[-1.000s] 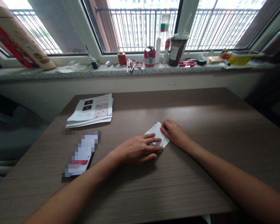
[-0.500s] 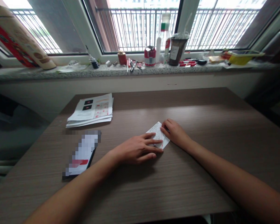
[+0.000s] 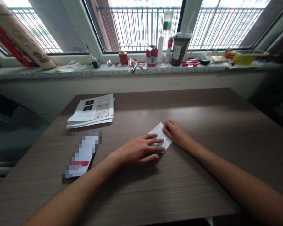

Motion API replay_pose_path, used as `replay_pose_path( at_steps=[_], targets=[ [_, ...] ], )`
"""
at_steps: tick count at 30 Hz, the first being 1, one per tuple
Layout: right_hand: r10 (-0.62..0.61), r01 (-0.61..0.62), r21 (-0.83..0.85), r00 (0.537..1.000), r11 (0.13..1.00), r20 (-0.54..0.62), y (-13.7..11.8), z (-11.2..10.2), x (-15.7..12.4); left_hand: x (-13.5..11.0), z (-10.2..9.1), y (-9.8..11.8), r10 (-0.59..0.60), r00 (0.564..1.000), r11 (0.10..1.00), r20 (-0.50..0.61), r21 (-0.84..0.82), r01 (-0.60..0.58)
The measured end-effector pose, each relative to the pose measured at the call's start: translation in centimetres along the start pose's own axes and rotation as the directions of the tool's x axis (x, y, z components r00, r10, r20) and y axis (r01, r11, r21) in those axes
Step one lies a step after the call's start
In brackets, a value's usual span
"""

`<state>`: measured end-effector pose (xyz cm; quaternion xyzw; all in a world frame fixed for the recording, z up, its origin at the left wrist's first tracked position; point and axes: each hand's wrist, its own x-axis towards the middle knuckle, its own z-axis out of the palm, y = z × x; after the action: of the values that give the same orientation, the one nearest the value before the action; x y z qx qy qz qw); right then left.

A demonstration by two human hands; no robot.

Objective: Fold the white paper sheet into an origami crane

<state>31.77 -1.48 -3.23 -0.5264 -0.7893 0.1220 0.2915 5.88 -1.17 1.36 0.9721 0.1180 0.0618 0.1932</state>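
Note:
A small piece of folded white paper (image 3: pixel 159 130) with printed lines lies on the table in front of me. My left hand (image 3: pixel 142 150) rests over its left and lower part, palm down with the fingers spread apart, hiding some of it. At the paper's upper right edge is my right hand (image 3: pixel 174 131), its fingers curled together and the tips pinching or pressing that edge. How the layers are folded under my fingers cannot be made out.
On the brown table (image 3: pixel 202 182), a phone (image 3: pixel 82 157) with a blurred screen lies beside my left forearm. Behind it is a stack of printed sheets (image 3: pixel 91 110). The windowsill (image 3: pixel 77 72) holds a red can (image 3: pixel 152 56), a bottle (image 3: pixel 163 40), a lidded drink cup (image 3: pixel 180 50) and small items.
The fingers of my left hand have shifted very slightly up on the paper. My right hand stays in the same place.

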Motion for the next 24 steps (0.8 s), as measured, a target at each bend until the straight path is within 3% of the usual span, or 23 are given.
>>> replay_pose_path(
  at_steps=[15,24],
  targets=[
    [0.003,-0.001,0.074,1.000,0.997,-0.024,0.2,0.0,-0.2,0.3,0.6,-0.6,-0.033,0.999,0.999,-0.038,0.034,0.034],
    [-0.012,0.013,0.129,1.000,0.992,-0.011,-0.4,-2.1,-1.1,0.5,0.6,-0.1,-0.091,0.995,0.994,-0.051,0.050,0.093]
  ],
)
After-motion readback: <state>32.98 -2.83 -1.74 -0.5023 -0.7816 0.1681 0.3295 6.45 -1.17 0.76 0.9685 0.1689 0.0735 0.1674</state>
